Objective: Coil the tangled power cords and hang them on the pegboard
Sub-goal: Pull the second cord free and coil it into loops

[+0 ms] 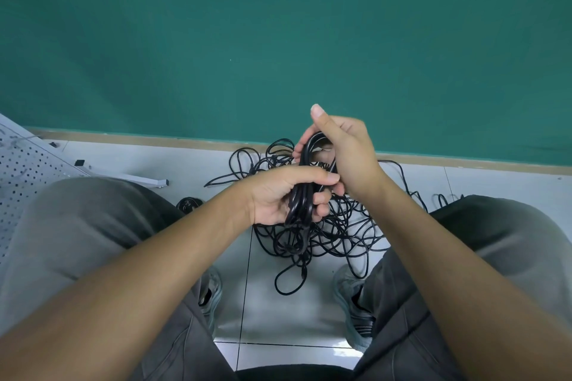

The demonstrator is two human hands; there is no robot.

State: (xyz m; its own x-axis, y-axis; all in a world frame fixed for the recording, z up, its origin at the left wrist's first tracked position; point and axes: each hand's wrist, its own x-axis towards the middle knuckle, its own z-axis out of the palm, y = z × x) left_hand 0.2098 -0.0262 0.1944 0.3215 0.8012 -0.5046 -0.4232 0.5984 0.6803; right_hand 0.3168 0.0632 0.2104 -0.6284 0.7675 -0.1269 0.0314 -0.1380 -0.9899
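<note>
A bundle of black power cord loops (305, 164) is held up between my knees. My left hand (278, 195) grips its lower part, fingers wrapped around the strands. My right hand (343, 151) holds the top of the same loops, thumb pointing up. Below them a tangled pile of black cords (334, 232) lies on the white tiled floor, with one loose loop (288, 281) trailing toward my feet. The white pegboard (21, 170) leans at the far left edge, its holes showing.
A green wall (278, 40) with a tan baseboard rises just behind the pile. The pegboard's white metal foot (136, 179) reaches across the floor at left. A small coiled black cord (188, 204) lies by my left knee. My shoes (353, 312) flank the pile.
</note>
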